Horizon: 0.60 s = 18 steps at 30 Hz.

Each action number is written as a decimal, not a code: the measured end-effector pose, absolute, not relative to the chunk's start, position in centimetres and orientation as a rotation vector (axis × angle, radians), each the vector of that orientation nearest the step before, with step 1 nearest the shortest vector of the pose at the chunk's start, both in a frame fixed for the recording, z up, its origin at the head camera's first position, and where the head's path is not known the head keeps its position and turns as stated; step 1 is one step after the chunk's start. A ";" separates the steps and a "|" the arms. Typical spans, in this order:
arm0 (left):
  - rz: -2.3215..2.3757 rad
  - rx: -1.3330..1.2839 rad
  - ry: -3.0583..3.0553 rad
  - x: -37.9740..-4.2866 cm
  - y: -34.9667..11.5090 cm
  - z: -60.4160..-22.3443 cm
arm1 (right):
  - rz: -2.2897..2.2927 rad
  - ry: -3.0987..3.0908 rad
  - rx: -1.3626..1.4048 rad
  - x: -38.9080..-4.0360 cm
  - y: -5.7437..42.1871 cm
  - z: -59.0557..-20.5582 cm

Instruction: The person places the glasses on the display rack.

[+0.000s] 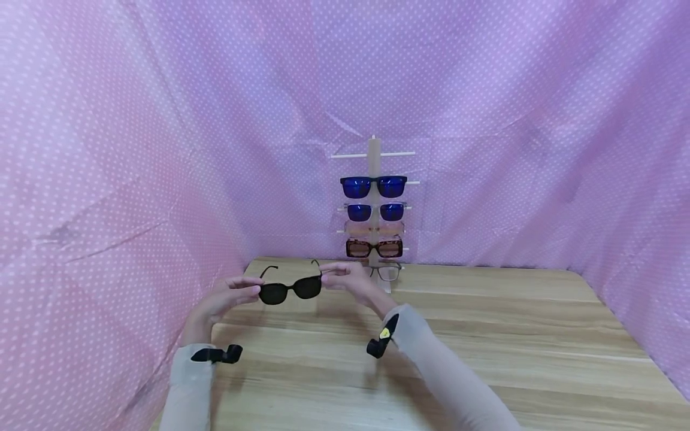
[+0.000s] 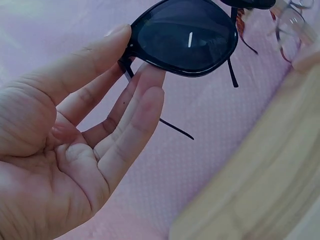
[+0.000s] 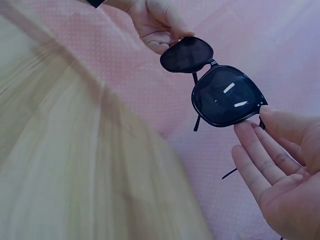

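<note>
A pair of black sunglasses [image 1: 291,290] with dark lenses is held up over the wooden table, its temples unfolded and pointing away. My left hand [image 1: 233,296] pinches the left hinge corner between thumb and fingers; the left wrist view shows the thumb at the frame's edge beside the lens [image 2: 187,40]. At the other hinge, my right hand [image 1: 350,280] pinches the frame the same way, its thumb [image 3: 285,125] in front and fingers behind. Just behind the right hand, an eyeglass display stand [image 1: 374,157] partly hides its lowest pair of clear glasses [image 1: 389,273].
Stacked on the stand are two pairs with blue lenses [image 1: 357,187], a pale clear-framed pair [image 1: 353,228] and tortoiseshell sunglasses [image 1: 359,248]. Its top rod [image 1: 399,154] bears no glasses. Pink dotted cloth [image 1: 485,120] walls in the wooden table [image 1: 512,323] behind and at the sides.
</note>
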<state>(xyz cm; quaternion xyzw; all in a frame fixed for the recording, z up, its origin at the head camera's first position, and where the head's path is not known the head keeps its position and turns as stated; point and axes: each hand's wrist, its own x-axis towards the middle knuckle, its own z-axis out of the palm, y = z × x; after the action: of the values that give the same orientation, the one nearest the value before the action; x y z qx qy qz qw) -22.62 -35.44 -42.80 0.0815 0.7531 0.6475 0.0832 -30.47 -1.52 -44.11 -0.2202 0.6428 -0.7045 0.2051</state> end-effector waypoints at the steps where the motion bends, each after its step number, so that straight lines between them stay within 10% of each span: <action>1: 1.931 0.238 2.261 -22.5 -35.3 -42.4 | -1.969 1.784 -0.610 -30.4 -1.5 -43.7; 18: 2.086 0.528 2.213 -23.0 -34.5 -38.0 | -1.878 1.989 -0.660 -29.9 0.0 -37.1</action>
<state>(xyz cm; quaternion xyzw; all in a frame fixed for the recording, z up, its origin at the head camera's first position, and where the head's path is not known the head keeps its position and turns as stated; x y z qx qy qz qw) -23.00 -34.50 -37.99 0.1711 0.7167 0.6755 0.0272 -29.93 -0.04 -37.12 -0.2316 0.6975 -0.6583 0.1630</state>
